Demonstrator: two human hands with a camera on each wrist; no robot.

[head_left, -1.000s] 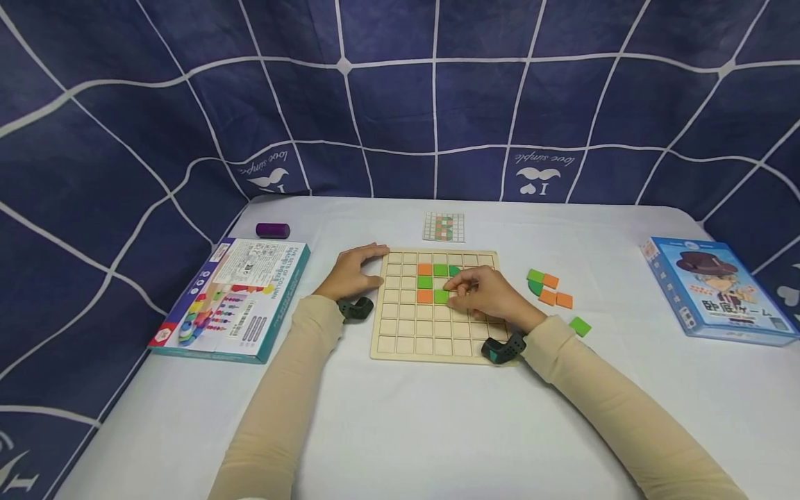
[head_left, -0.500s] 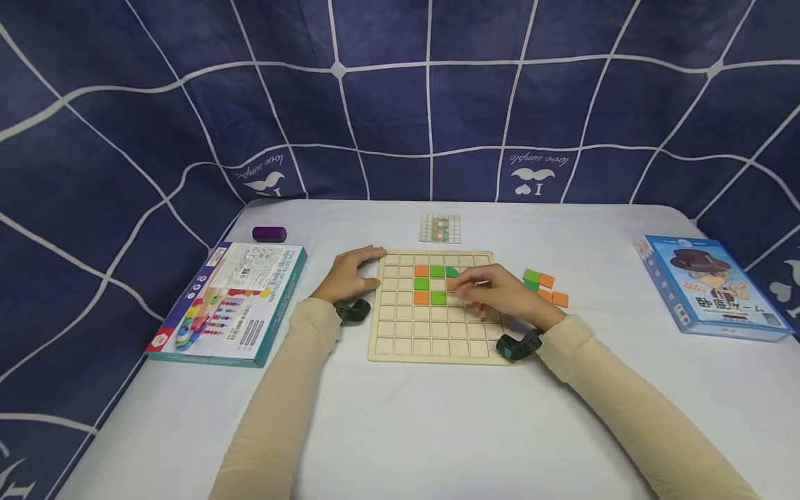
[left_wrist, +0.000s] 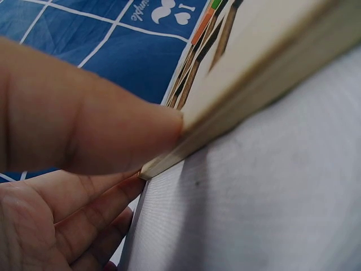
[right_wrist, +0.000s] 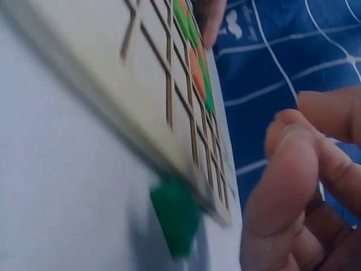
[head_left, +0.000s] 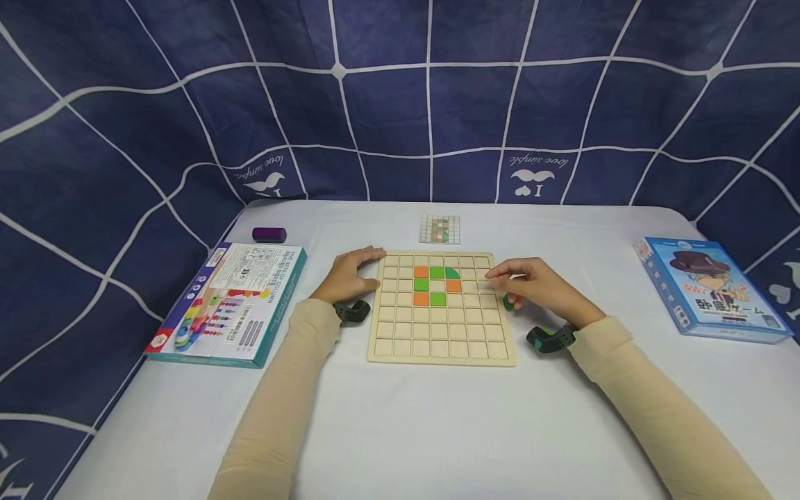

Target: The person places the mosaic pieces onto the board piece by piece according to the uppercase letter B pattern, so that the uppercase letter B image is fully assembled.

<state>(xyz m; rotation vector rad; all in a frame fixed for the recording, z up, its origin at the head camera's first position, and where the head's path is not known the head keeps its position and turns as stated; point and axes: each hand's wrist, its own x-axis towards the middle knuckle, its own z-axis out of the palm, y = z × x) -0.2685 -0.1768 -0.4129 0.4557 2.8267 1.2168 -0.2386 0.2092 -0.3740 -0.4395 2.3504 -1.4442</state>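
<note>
On the white table lies a wooden grid board (head_left: 440,347). Orange, green and rounded green tiles form a ring on it, with an orange tile (head_left: 453,285) on the ring's right side. My left hand (head_left: 352,273) rests at the board's left edge; its thumb touches the edge in the left wrist view. Beyond the right edge hovers my right hand (head_left: 537,286), fingers loosely bent and nothing seen between thumb and fingertips. Below them a dark green piece (right_wrist: 176,217), blurred, sits by the board's edge. Other loose tiles are hidden behind this hand.
A small pattern card (head_left: 440,229) lies behind the board. To the left are a flat toy box (head_left: 231,305) and a purple cylinder (head_left: 269,235). A blue game box (head_left: 712,288) stands at the right. A blue checked cloth (head_left: 400,104) hangs behind.
My right hand has let go of the orange tile on the board and moved right, over the loose tiles. A dark green piece now shows by the board's edge. My left hand stays put.
</note>
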